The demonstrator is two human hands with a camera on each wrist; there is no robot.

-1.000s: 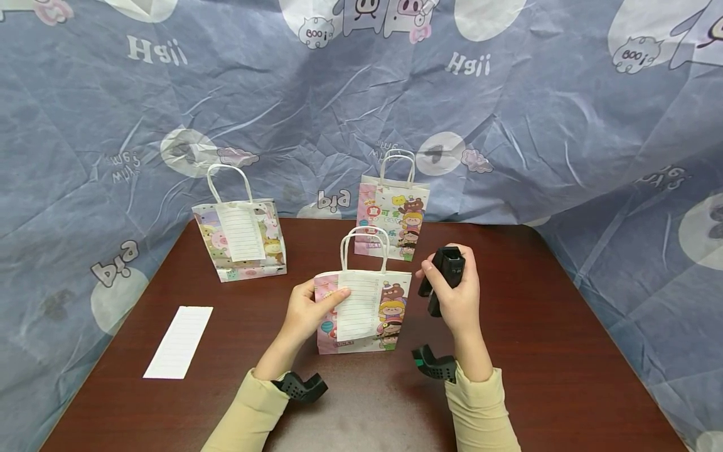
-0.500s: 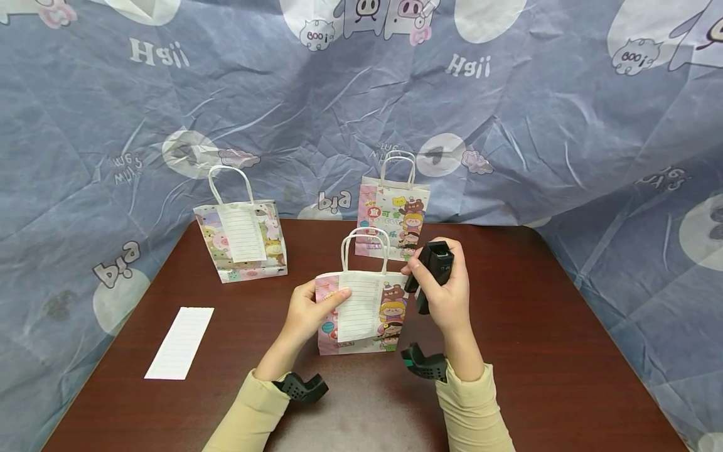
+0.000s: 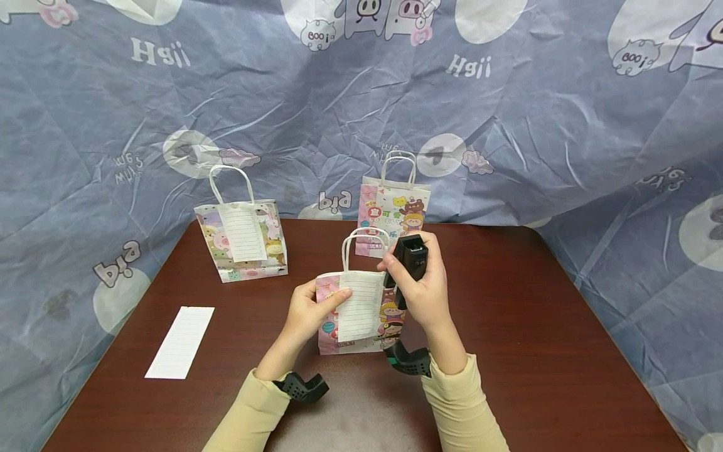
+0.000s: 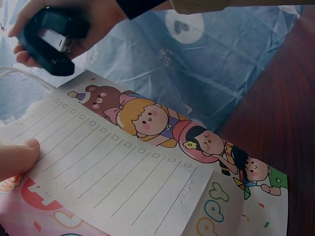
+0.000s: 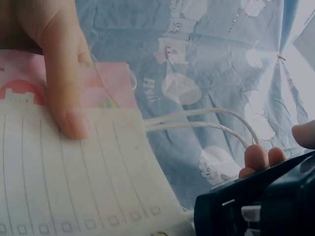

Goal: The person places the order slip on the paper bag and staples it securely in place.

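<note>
A small paper gift bag [image 3: 330,314] with cartoon figures and white rope handles is in the middle of the table. My left hand [image 3: 307,314] pinches its left side, thumb pressing a lined paper slip [image 3: 359,311] flat on the bag's front. In the left wrist view the slip [image 4: 118,172] shows a row of small checkboxes. My right hand [image 3: 426,289] grips a black stapler [image 3: 411,260], which overlaps the bag's upper right corner in the head view. The stapler's jaws stand apart, seen in the left wrist view near the bag's top edge.
Behind stands a matching gift bag [image 3: 375,210], partly hidden by the right hand. At the back left is an animal-print bag [image 3: 273,242] with a lined slip [image 3: 243,232] on its front. Another paper slip [image 3: 179,342] lies on the table at left. A patterned cloth [image 3: 316,113] hangs behind.
My right hand has moved left with the stapler, from beside the bag to over its upper right corner. The left hand, bag and slip have stayed in place.
</note>
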